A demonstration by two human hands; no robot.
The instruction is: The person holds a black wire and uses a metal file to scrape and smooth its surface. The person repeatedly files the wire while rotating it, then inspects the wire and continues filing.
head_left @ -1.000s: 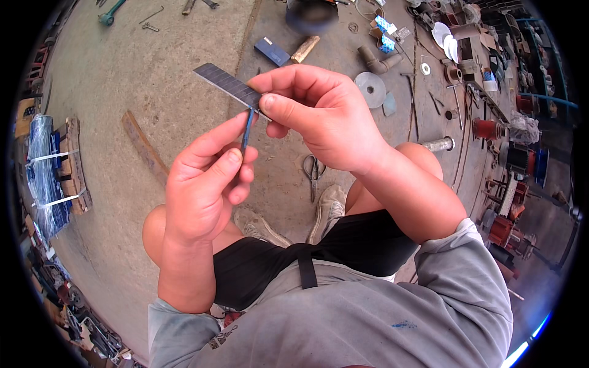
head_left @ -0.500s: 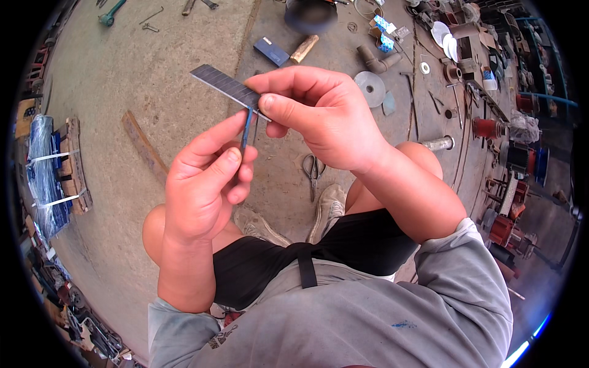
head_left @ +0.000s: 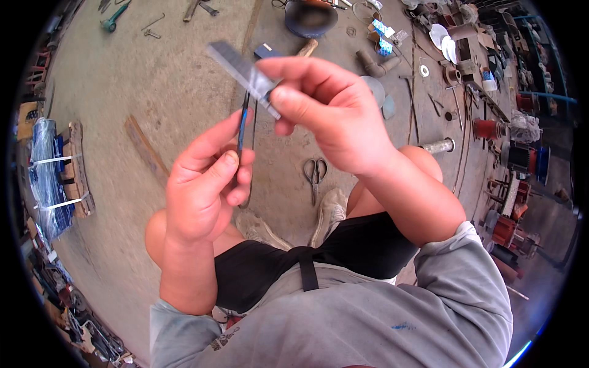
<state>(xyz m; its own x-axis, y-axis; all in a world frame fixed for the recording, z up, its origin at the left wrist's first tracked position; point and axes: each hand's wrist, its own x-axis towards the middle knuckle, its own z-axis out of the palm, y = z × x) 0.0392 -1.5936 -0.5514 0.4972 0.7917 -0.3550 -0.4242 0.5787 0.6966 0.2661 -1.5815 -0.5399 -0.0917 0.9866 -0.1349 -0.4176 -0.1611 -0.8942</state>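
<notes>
Right hand [head_left: 343, 119]: we're pinching the blade [head_left: 236, 63] near its lower end, thumb against fingers, no handle showing. Blade is pointing to 11 o'clock, blurring a bit. Left hand [head_left: 199, 190], at 7 o'clock from the blade: we're pinching the blue-black strip [head_left: 242, 132] between thumb and fingers; it's standing toward 12, top end by the blade. Can't tell if they're touching.

Risks: left index [head_left: 215, 138] is sitting near bare blade, so a slip or hard push could be cutting us. Blade is segmented; sideways twist could be snapping a piece off. Short pinch, so it could be pivoting under load. Strip is thin; a loose left pinch could be letting it roll. Scissors [head_left: 315, 175] are lying at 5 o'clock from the blade, near the right shoe [head_left: 331, 214].
</notes>
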